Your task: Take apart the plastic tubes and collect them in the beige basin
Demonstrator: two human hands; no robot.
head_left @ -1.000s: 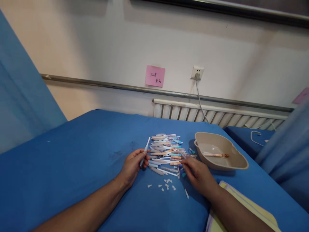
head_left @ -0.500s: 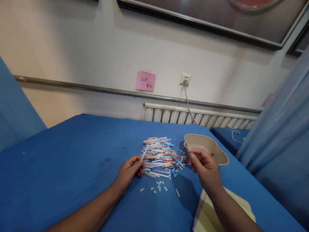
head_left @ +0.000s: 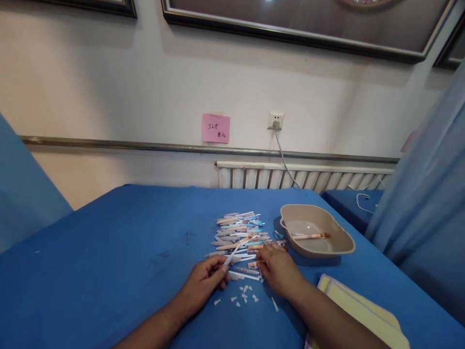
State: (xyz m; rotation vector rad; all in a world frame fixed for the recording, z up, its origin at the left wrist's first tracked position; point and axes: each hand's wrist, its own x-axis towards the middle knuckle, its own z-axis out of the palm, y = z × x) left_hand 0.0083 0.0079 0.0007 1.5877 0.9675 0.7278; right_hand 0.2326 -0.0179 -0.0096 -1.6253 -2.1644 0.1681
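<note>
My left hand is closed around a pale pen part, probably a barrel with a white refill, which points up and to the right over the pile. My right hand is palm down at the right side of the pile, fingers curled; its fingertips are mostly hidden, so what they grip cannot be made out. Between and beyond both hands lies the pile of pen parts, with grey, peach and blue barrels and white refills. Several small white tips are scattered on the blue sheet in front of it.
A beige basin stands right of the pile, with an orange-topped pen inside. Folded yellow cloth or paper lies under my right forearm. The blue-covered table reaches toward a white radiator; a curtain hangs at right.
My right hand has moved down and left from beside the basin to the pile's right side. My left hand still holds the pen part. The view has shifted slightly.
</note>
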